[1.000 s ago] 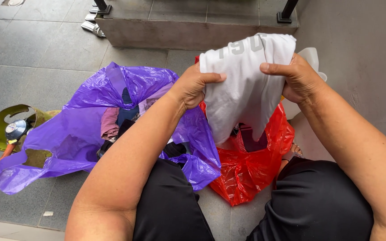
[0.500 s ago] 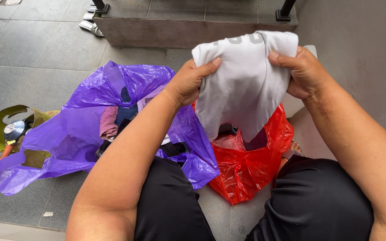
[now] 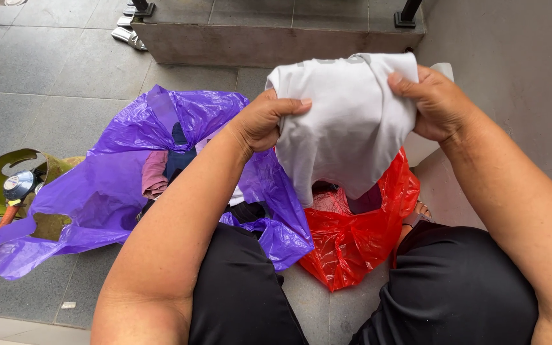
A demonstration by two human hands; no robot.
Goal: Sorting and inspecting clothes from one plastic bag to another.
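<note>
A white cloth (image 3: 346, 124), bunched and hanging limp, is held up over a red bag (image 3: 352, 243). A purple bag (image 3: 110, 191) of clothes lies left on the grey tiled floor (image 3: 39, 96). The left hand (image 3: 266, 121) and right hand (image 3: 436, 102) each grip a top corner, forearms raised.

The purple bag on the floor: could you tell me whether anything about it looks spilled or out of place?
Nothing is spilled. The purple bag lies slumped open with folded clothes still inside it. Both hands, left and right, hold a white garment above the red bag.
</note>
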